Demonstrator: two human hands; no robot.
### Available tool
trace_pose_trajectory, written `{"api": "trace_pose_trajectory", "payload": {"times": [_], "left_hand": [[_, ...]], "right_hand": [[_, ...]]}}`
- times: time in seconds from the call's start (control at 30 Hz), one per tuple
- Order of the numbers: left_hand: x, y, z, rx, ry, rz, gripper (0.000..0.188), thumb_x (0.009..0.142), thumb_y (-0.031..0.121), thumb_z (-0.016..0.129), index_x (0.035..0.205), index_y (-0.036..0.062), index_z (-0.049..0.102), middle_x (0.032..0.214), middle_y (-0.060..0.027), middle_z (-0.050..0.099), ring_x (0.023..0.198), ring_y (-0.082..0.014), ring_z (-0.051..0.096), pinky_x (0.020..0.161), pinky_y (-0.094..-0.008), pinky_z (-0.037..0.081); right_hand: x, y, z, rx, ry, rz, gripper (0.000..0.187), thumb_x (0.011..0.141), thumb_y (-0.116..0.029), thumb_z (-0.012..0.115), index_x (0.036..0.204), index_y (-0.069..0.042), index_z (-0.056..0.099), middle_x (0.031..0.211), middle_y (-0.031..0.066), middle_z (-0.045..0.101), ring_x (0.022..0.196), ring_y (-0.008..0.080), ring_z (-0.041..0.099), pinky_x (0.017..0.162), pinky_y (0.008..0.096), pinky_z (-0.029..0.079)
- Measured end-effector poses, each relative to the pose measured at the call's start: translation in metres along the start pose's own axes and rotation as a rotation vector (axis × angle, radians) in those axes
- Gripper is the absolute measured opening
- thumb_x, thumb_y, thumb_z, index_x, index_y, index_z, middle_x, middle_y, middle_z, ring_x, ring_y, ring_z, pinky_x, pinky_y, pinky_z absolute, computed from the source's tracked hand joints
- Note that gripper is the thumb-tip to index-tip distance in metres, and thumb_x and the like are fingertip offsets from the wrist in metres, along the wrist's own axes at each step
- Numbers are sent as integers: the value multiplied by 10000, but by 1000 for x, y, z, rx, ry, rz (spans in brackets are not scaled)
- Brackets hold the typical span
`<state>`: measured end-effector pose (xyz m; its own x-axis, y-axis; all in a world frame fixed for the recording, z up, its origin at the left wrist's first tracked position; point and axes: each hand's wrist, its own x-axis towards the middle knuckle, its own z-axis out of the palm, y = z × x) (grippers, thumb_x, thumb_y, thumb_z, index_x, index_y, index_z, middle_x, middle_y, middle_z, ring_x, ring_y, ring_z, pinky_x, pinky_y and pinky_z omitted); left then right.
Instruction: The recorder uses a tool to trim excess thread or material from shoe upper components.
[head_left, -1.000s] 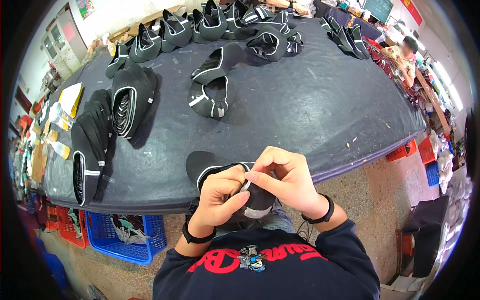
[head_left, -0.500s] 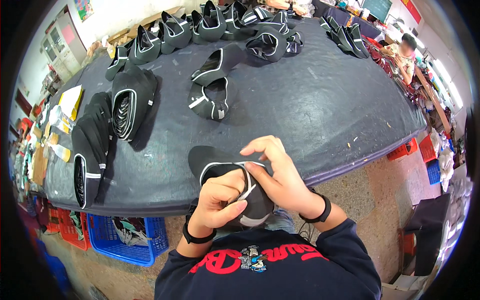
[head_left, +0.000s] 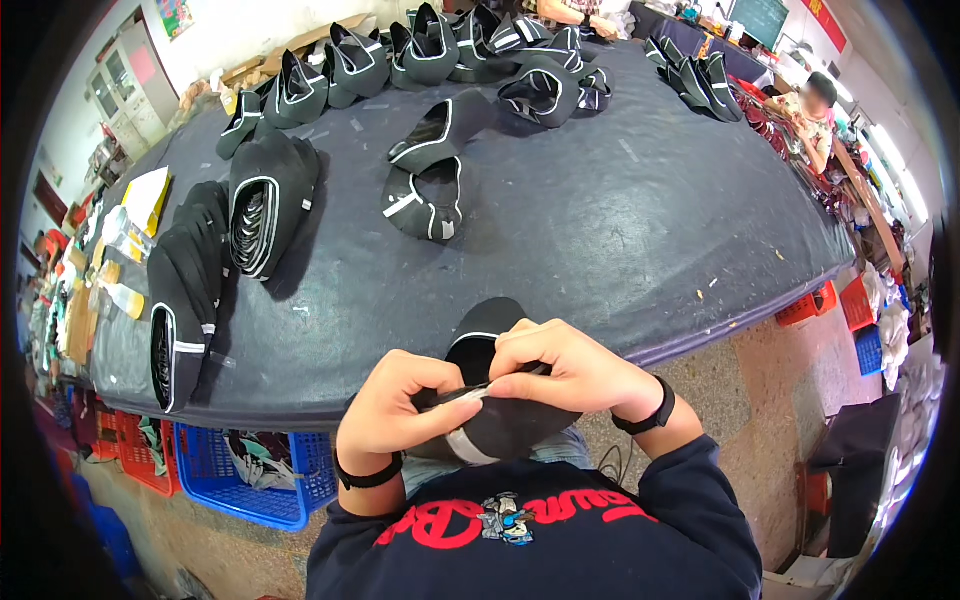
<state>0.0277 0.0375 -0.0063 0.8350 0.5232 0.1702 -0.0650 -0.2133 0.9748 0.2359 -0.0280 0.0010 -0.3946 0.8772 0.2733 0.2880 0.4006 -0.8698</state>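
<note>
A black cap (head_left: 515,428) with white edging is held between my hands near my lap, its brim resting over the front edge of the table. My left hand (head_left: 395,405) pinches the cap's edge by a strip of white tape, thumb and bent fingers together. Close beside it, my right hand (head_left: 570,372) also pinches the edge, its thumb almost meeting the left one. The fingers partly hide the cap's opening. Beyond my hands, two more black caps (head_left: 440,135) lie overlapping on the dark covered table (head_left: 620,250).
Nested stacks of caps (head_left: 275,195) lie at the left, and more caps (head_left: 355,65) line the far edge. Bottles (head_left: 122,298) stand at the table's left rim. Below is a blue basket (head_left: 245,505) with cloth. A person (head_left: 808,120) sits at the far right.
The cap has turned so its brim points more straight ahead. My right hand has come down onto the edge, fingers now curled, and my left hand has shifted left.
</note>
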Motion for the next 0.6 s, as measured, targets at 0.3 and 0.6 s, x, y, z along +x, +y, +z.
{"api": "trace_pose_trajectory", "payload": {"times": [0.3,0.6], "left_hand": [[-5,-13,-10,69,-92,194,277,665,120,809,631,31,549,529,-34,510,439,-85,432,423,-245,287],[-4,-8,-2,139,-41,173,291,674,129,801,628,38,529,515,-15,462,446,-83,384,426,-253,282]], "right_hand": [[-11,13,-12,174,-33,-10,179,810,-199,659,779,-29,614,727,56,602,735,180,550,682,321,401],[-11,-1,-9,-44,-22,-54,91,808,-138,659,761,-71,620,711,49,571,705,216,525,742,325,374]]}}
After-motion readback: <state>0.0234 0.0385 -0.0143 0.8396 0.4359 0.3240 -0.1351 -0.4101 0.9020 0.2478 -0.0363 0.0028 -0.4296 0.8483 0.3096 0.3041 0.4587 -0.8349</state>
